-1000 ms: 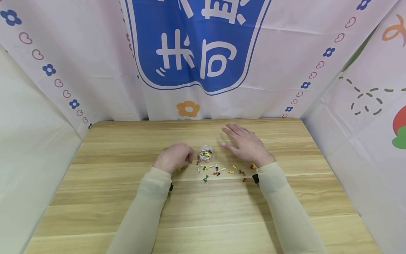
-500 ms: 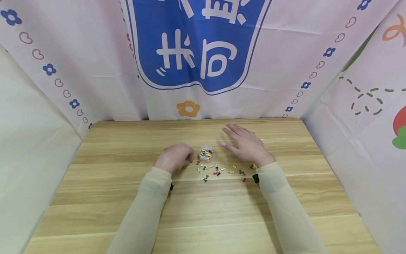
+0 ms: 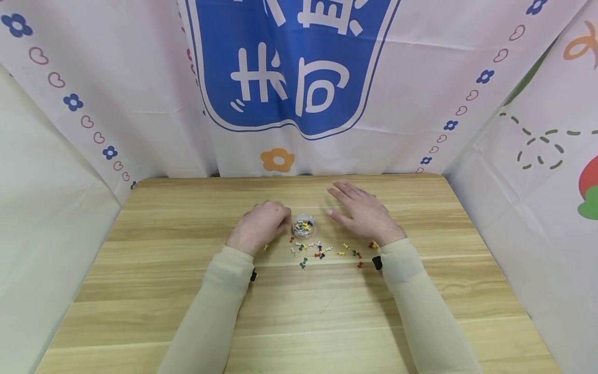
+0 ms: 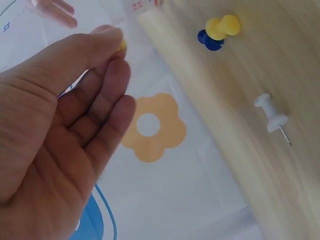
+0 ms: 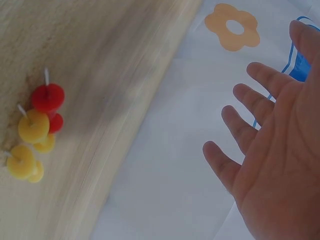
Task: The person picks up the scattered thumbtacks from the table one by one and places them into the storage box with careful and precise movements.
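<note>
My left hand (image 3: 260, 227) is just left of a small clear round container (image 3: 303, 234) that holds several push pins. In the left wrist view its thumb and forefinger pinch a yellow push pin (image 4: 122, 46), of which only a bit shows. The right hand (image 3: 366, 214), to the right of the container, has its fingers straight and spread and holds nothing. Between the hands and in front of the container lie loose push pins, among them a green push pin (image 3: 302, 266) and a red push pin (image 3: 359, 265). A white push pin (image 4: 271, 112) appears large in the left wrist view.
The wooden table (image 3: 299, 322) bears the scattered pins, points exposed. A yellow push pin (image 3: 266, 247) lies by the left wrist. Red and yellow pins lie by the right wrist. Behind the table's far edge hangs a printed white cloth (image 3: 411, 78).
My left hand has shifted slightly up and to the right, closer to the container, uncovering the yellow push pin by its wrist. The right hand has stayed in place.
</note>
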